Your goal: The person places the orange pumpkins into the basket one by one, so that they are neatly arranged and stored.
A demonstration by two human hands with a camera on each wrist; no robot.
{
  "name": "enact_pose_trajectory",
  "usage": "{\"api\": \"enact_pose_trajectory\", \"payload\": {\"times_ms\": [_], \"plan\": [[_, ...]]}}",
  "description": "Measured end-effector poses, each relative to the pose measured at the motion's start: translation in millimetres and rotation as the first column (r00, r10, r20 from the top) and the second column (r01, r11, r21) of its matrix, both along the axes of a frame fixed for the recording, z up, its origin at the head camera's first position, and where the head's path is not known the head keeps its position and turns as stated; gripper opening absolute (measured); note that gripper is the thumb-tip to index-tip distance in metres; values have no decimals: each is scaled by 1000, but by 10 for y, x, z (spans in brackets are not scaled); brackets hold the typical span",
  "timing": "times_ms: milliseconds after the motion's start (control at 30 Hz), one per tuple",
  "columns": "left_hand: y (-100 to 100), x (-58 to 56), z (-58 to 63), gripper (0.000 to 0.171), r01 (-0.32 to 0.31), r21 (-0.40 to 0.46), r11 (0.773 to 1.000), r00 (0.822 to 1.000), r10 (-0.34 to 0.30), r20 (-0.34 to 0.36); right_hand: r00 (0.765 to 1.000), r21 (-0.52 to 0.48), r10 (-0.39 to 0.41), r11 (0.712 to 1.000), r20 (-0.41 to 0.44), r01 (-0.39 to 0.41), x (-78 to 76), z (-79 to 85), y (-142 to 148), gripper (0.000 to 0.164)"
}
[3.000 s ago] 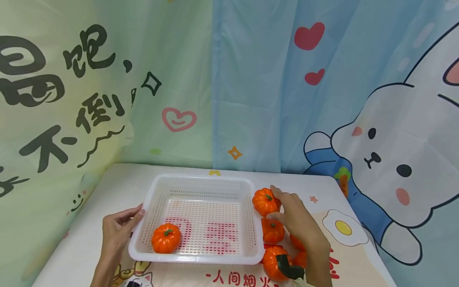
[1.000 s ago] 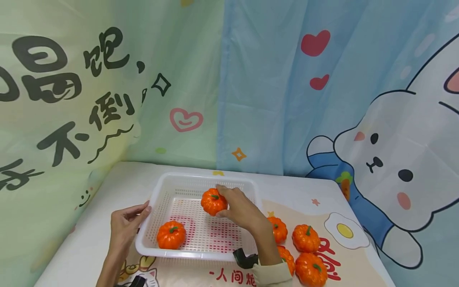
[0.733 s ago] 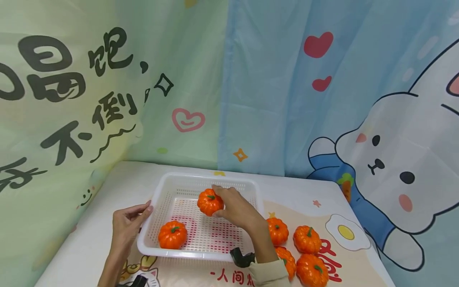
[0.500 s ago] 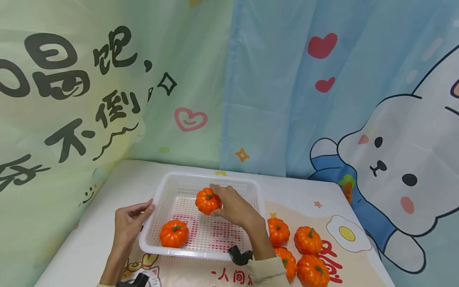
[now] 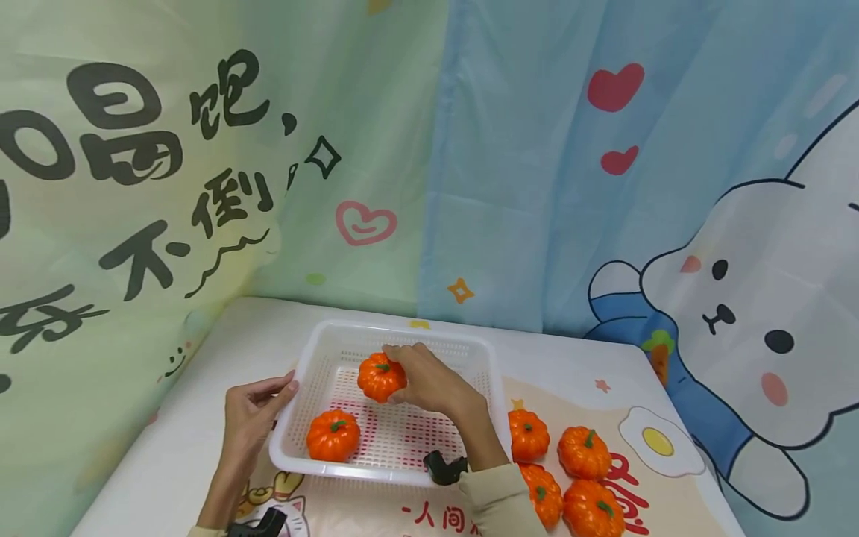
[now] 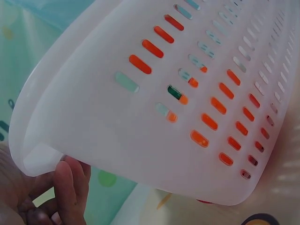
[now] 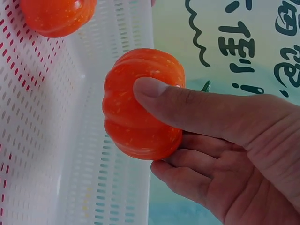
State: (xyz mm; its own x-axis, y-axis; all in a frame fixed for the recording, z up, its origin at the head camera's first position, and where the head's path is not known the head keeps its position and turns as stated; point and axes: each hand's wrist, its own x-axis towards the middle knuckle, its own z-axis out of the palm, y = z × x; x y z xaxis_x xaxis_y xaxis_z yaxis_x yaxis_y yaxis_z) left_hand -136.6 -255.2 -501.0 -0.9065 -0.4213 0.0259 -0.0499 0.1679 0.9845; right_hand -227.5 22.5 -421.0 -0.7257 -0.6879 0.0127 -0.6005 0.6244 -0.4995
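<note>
A white slotted plastic basket (image 5: 362, 473) stands on the table, and its left rim is pinched by my left hand (image 5: 252, 418) between thumb and fingers. The left wrist view shows that hand (image 6: 65, 187) at the lip of the basket's wall (image 6: 108, 126). Over the basket's inside, my right hand (image 5: 432, 384) holds a small orange toy pumpkin (image 5: 380, 378) with a green stem. In the right wrist view the thumb lies across this pumpkin (image 7: 140, 112), with fingers partly hidden behind it. Another pumpkin (image 5: 333, 436) sits in the basket's near left corner.
Several more orange pumpkins (image 5: 585, 453) are grouped on the tabletop right of the basket, beside a printed fried egg (image 5: 659, 441). A printed curtain (image 5: 496, 186) hangs behind the table. Dark straps with camera mounts (image 5: 444, 470) are on the wrists.
My right hand has carried a pumpkin from beside the basket's right rim leftward to above its inside. The left hand keeps its hold on the rim. The head view has shifted slightly.
</note>
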Motion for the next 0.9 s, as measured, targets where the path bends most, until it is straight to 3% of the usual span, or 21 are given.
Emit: {"api": "enact_pose_trajectory", "payload": {"times_ms": [900], "plan": [[-36,-27,-39,36,1,35,999,1000,-1,-11,999,82,44,996,25,-46,-234,-145,-408,75]]}}
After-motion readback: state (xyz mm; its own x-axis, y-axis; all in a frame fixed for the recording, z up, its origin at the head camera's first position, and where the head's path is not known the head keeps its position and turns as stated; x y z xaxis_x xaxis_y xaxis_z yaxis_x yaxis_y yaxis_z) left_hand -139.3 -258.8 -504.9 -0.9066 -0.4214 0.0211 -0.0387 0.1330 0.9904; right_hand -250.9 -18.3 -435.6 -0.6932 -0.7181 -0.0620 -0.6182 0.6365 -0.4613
